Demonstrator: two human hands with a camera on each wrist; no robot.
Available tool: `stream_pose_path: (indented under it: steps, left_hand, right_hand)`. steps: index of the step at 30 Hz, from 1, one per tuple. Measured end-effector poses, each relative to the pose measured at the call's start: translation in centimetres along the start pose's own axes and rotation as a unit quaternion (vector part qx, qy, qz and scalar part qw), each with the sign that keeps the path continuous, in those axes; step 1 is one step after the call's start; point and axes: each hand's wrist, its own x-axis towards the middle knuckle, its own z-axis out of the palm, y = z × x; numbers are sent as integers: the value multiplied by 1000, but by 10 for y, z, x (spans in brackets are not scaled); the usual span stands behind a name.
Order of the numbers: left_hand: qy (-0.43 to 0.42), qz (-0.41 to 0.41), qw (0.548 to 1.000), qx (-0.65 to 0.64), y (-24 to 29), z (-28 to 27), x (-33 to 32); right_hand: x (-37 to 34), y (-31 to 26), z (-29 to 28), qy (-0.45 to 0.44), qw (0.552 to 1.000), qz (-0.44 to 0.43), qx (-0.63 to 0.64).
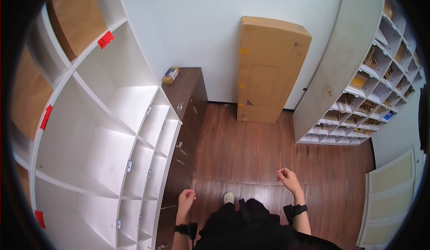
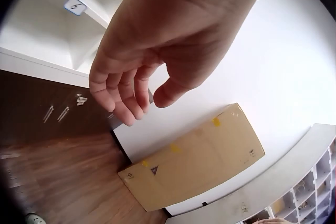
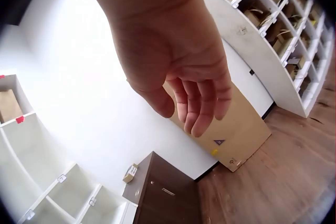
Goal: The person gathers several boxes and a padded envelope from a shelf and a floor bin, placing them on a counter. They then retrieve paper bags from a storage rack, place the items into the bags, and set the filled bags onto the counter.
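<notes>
My left hand [image 1: 187,200] hangs in the air beside the dark brown cabinet [image 1: 186,129], its fingers loosely bent. Nothing is between its fingers and thumb in the left wrist view. My right hand [image 1: 289,179] is raised over the wooden floor [image 1: 251,151], also loosely curled and holding nothing. Both hands are apart from everything around them. Ahead, a tall cardboard box [image 1: 271,71] with bits of yellow tape leans against the white wall. Left of me rises a white shelf unit [image 1: 127,138] with bare compartments, small number labels and red tags.
Brown paper-wrapped items [image 1: 76,17] fill the upper left shelves. A small box [image 1: 170,75] lies on the cabinet top. At the right stands a pigeonhole shelf [image 1: 320,79] holding paper bags and parcels. White louvred panels [image 1: 392,191] stand at the lower right. One shoe [image 1: 229,198] shows below me.
</notes>
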Motion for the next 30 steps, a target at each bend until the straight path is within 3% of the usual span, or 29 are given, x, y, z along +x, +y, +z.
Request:
stream_pose_path:
  steps: [2, 5, 11, 14, 17, 20, 22, 23, 24, 25, 28, 30]
  left_hand:
    - [-21, 40, 998, 32, 19, 2, 30]
    - [-43, 22, 999, 13, 65, 15, 60]
    - [-74, 5, 997, 36, 91, 46, 143]
    - [-84, -5, 996, 42, 98, 69, 193]
    - [-103, -39, 992, 55, 117, 89, 247]
    - [-91, 24, 990, 108, 141, 103, 303]
    - [-79, 32, 990, 110, 190, 111, 328]
    - [-48, 6, 991, 123, 203, 114, 342]
    - [-30, 55, 993, 98, 192, 111, 363]
    - [-6, 50, 993, 108, 198, 111, 376]
    - [27, -9, 996, 83, 217, 117, 402]
    - [31, -29, 996, 77, 223, 118, 425]
  right_hand:
    - [13, 0, 1, 12, 1000, 3, -2]
    - [35, 12, 0, 6, 999, 45, 20]
    - [102, 42, -14, 7, 993, 120, -6]
    - [161, 35, -30, 16, 989, 145, -37]
    - [233, 53, -44, 59, 992, 110, 2]
    - [300, 47, -55, 109, 974, 73, -185]
    - [340, 18, -55, 98, 992, 76, -39]
    - [359, 4, -55, 71, 994, 72, -48]
    - [376, -9, -54, 43, 995, 70, -56]
    - [385, -16, -51, 16, 996, 66, -62]
    - [414, -26, -44, -13, 993, 53, -109]
    - [429, -44, -39, -38, 995, 60, -65]
